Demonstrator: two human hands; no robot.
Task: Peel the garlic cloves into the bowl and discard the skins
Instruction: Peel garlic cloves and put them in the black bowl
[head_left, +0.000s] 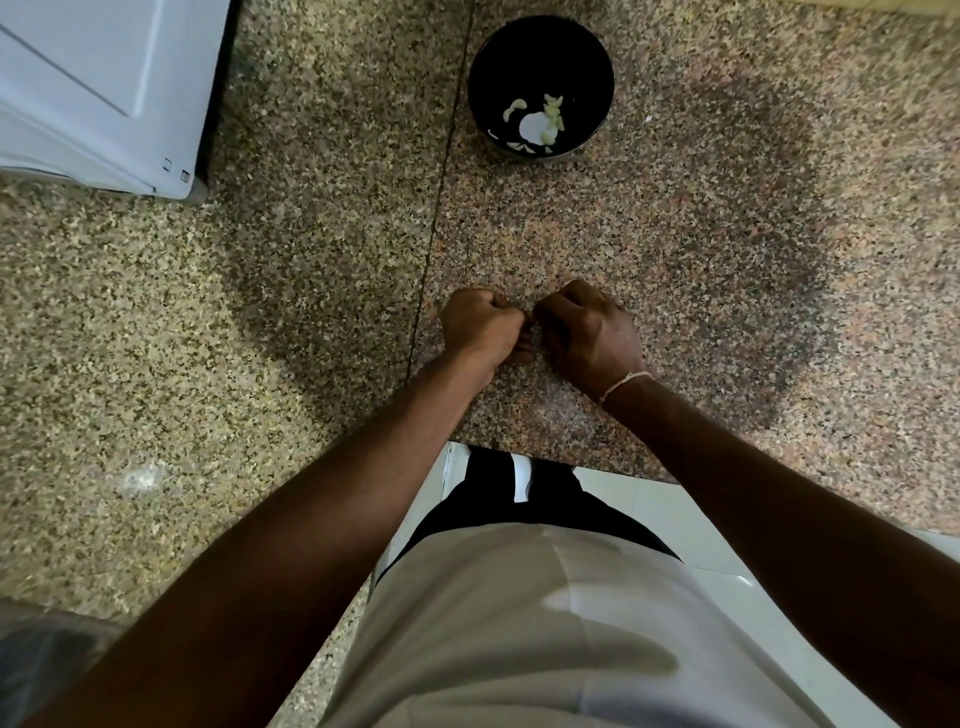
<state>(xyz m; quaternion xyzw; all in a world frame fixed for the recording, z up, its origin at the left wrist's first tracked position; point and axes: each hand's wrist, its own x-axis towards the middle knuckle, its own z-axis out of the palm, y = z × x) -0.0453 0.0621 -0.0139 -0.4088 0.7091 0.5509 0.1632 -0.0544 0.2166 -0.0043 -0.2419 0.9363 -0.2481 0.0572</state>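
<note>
Both hands are working low over the speckled pink-brown granite surface (727, 234), left hand (480, 325) and right hand (589, 335) curled, fingertips meeting, probably pinching a garlic clove hidden between them. Peeling well means keeping skins off the surface. White appliance (98, 93) is sitting far left. Round black bowl (592, 62), holding peeled pale cloves (550, 117), is standing well apart ahead, path unobstructed.
</note>
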